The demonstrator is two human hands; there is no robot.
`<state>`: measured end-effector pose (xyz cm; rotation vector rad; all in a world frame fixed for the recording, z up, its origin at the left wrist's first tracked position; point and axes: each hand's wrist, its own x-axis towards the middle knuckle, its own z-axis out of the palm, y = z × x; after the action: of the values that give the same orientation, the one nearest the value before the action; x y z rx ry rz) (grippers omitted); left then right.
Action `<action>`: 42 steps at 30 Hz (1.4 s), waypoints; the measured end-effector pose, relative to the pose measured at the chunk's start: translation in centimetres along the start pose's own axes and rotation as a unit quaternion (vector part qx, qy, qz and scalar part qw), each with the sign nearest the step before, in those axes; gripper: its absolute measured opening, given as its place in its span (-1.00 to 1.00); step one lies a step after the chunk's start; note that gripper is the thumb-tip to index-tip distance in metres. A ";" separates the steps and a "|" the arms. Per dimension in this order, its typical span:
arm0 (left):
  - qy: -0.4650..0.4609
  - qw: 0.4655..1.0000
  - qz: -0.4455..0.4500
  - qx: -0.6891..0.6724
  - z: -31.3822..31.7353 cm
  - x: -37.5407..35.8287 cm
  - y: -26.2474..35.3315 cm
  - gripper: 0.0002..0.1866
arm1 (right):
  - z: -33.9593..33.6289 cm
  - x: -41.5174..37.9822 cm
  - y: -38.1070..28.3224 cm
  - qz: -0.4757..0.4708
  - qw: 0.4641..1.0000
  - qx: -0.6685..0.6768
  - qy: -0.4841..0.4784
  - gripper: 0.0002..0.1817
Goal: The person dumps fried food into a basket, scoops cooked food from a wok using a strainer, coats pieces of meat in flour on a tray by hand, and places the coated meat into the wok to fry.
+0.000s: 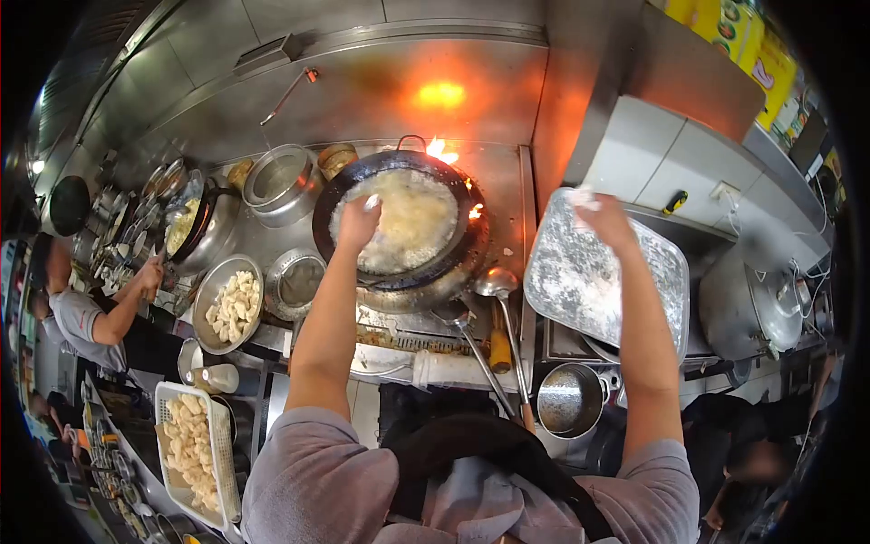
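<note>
A large black wok (322, 222) with bubbling, foamy oil sits over the burner, flames rising at its right rear rim. My left hand (360, 224) is above the wok's left part, its fingers closed around a small white piece. On the right, a metal tray (580, 281) dusted with white powder lies tilted beside the stove. Over its upper part is my right hand (603, 218), fingers together on a white, floury piece that is partly blurred.
Left of the wok are a bowl of pale pieces (212, 337), a strainer (297, 281) and stacked metal pots (274, 186). A ladle (497, 283) lies front right. A white basket (222, 453) holds more pieces. A co-worker (86, 317) handles another wok at far left.
</note>
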<state>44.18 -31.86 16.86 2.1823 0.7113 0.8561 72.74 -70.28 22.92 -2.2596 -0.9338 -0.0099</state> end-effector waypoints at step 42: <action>-0.436 0.744 -0.276 -0.425 21.6 -17.7 12.8 -0.71 | -0.9 -25.3 2.5 0.057 0.970 -0.065 0.226 -0.78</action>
<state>51.82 -60.28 8.04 1.1658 0.3128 -0.2103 55.75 -87.82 15.73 -2.2860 -0.5720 -0.5264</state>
